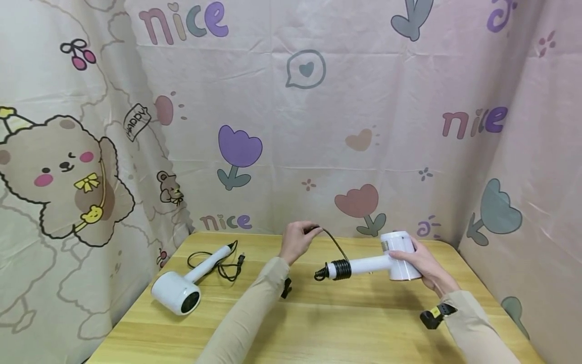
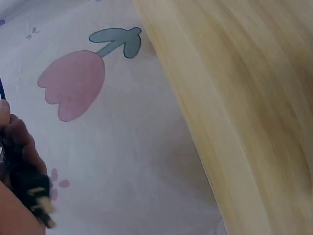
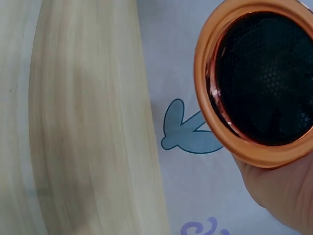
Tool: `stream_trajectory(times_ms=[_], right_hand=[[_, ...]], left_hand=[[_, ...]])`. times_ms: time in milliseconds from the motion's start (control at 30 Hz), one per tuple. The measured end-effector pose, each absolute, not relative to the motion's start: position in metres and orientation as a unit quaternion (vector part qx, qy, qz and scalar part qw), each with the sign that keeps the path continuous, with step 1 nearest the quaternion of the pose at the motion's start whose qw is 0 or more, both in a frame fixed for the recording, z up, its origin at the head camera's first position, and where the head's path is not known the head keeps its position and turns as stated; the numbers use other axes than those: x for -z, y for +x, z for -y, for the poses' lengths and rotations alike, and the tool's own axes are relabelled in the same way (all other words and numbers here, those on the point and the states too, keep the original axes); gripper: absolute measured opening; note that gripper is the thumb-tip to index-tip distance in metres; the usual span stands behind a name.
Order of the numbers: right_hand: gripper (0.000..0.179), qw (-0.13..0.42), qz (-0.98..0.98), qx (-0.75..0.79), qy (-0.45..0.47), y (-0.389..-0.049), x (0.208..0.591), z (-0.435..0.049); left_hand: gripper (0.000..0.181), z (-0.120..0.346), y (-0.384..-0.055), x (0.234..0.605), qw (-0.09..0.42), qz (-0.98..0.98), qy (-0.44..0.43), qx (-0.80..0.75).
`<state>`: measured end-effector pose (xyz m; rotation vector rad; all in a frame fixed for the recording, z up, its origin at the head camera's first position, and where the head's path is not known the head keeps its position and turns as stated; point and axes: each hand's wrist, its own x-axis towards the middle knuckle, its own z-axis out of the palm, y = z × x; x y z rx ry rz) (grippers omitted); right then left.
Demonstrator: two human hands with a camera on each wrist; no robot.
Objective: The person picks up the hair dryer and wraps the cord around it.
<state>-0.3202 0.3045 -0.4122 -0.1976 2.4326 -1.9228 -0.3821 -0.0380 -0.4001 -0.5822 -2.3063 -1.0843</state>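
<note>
Above the table, a white hair dryer point(image 1: 402, 263) is held sideways, its handle pointing left. My right hand point(image 1: 425, 263) grips it by the head from the right side. Its copper-coloured rim point(image 3: 201, 73) and dark mesh grille fill the upper right of the right wrist view. Several turns of black cord point(image 1: 342, 269) are wound round the end of the handle. From the coil the cord rises to my left hand point(image 1: 297, 240), which pinches it up and to the left. A dark plug point(image 2: 32, 188), blurred, shows within the left hand's curled fingers in the left wrist view.
A second white hair dryer point(image 1: 175, 293) lies at the table's left, its loose black cord point(image 1: 229, 273) and plug beside its handle. The wooden table point(image 1: 336, 328) ends at a patterned curtain point(image 1: 291, 126) behind and at both sides.
</note>
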Motion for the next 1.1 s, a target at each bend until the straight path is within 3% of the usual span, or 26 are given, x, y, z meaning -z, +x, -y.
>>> stream_trajectory(times_ms=[333,600,833,1100], right_hand=[[0.067,0.076,-0.71,0.7,-0.018,-0.32,0.423,-0.31],[0.058,0.125,-0.625,0.77,0.007,-0.322,0.423,-0.304],[0.077,0.136,-0.564,0.811,0.076,-0.323,0.415,-0.296],[0.05,0.108,-0.518,0.836,0.144,-0.323,0.413,-0.291]], left_hand=[[0.018,0.051,-0.38,0.415,0.169,0.873,-0.201,0.411],[0.017,0.049,-0.378,0.424,0.137,0.89,-0.219,0.377],[0.017,0.043,-0.372,0.431,0.12,0.891,-0.23,0.373],[0.016,0.035,-0.368,0.434,0.121,0.885,-0.246,0.376]])
